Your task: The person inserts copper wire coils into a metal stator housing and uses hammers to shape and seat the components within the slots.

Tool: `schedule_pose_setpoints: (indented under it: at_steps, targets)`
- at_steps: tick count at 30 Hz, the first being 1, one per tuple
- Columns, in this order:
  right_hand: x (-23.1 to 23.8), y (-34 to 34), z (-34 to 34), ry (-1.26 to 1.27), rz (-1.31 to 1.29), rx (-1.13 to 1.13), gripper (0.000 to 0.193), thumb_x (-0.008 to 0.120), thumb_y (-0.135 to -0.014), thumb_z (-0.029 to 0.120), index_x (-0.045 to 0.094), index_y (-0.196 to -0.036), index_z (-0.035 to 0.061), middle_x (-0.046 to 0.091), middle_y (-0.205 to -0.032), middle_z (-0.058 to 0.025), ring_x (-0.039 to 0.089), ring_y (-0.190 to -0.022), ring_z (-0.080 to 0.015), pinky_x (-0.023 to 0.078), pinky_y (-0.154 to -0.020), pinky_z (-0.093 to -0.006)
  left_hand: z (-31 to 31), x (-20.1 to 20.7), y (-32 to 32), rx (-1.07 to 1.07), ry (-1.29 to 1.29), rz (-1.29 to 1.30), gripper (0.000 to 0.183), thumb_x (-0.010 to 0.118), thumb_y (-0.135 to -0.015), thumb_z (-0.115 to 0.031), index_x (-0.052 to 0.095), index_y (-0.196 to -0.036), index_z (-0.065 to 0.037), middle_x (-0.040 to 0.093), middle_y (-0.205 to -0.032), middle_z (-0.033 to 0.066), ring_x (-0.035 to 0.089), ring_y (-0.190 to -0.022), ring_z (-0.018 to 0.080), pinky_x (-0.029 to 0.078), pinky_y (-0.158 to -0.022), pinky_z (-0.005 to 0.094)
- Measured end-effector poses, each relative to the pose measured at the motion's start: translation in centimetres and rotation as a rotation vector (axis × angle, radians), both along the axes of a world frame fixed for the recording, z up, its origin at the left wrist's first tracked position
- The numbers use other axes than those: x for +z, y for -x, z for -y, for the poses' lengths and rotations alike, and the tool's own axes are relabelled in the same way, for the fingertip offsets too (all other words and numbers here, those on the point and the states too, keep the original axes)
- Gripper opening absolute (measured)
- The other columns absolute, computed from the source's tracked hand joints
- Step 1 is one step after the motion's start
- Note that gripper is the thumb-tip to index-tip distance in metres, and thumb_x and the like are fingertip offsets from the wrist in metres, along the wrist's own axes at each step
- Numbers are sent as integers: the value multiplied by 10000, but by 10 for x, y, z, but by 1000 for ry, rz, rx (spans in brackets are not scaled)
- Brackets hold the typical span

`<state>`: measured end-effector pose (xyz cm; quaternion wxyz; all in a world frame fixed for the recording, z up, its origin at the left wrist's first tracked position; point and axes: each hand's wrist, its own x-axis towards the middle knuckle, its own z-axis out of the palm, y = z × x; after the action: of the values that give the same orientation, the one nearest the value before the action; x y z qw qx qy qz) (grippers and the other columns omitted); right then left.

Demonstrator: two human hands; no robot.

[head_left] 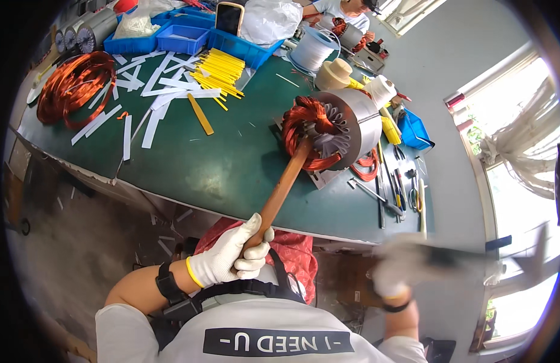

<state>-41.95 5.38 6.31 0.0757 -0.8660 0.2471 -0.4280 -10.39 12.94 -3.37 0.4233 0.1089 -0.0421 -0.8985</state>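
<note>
"Hands first: what has each got?"

"The gloved left hand [234,254] has its grip closed around a wooden stick [281,186], thumb along the wood. The right hand [396,266] is blurred, but its grip looks wrapped round a dark, hammer-like tool [455,257], held out to the right, well apart from the stick."

"Where does the stick end?"

"At the copper windings [301,115] on the near face of a steel stator core [366,118], which lies on its side on the right part of the green surface [231,175]. I can't tell exactly what the tip presses."

"How far along do the windings look?"

"Partly done, I judge. Thick bundles already stand out of the core, yet they bulge unevenly, so they don't look finished. Pale loops [339,130] show beside them; whether every slot is filled, I can't tell."

"And what lies unused?"

"Red-brown wire [368,164] beside the core, white strips [151,127] across to the left, a loose copper coil [80,85] past them, then yellow sticks [219,69] piled before the blue bins [131,43]."
</note>
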Motion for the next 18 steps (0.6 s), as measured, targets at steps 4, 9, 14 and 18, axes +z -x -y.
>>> schedule_pose_setpoints:
  at_steps: [4, 9, 14, 18]
  targets:
    - [-19, -42, -12, -612, -482, -113, 588, 588, -869, 28, 405, -1428, 36, 622, -1110, -296, 607, -1072, -415, 493, -885, -410, -20, -10, -8, -18, -45, 95, 465, 363, -982, -607, 550, -972, -182, 293, -569, -64, 231, -398, 58, 203, -383, 227]
    - [82, 6, -14, -525, -142, -471, 367, 566, -882, 26, 545, -1244, -32, 655, -853, -121, 663, -797, -235, 521, -740, -378, -11, 5, -20, -72, 28, -22, 488, 342, -989, -602, 569, -1005, -170, 331, -557, -42, 271, -389, 63, 255, -364, 231]
    - [72, -19, -2, -383, 770, 341, 258, 501, -1005, 296, 400, -824, 142, 365, -705, 19, 318, -589, -91, 274, -514, -245, -5, -9, -8, -32, -9, -115, 470, 417, -966, -598, 565, -990, -152, 334, -557, -46, 264, -380, 56, 243, -359, 217]
    - [-66, -30, -15, -466, -350, 21, 511, 590, -826, -23, 480, -1324, -58, 610, -1124, -284, 625, -1006, -405, 512, -853, -410, -4, -6, -8, -89, -78, -108, 472, 403, -969, -602, 550, -965, -153, 312, -559, -60, 251, -386, 45, 216, -358, 219]
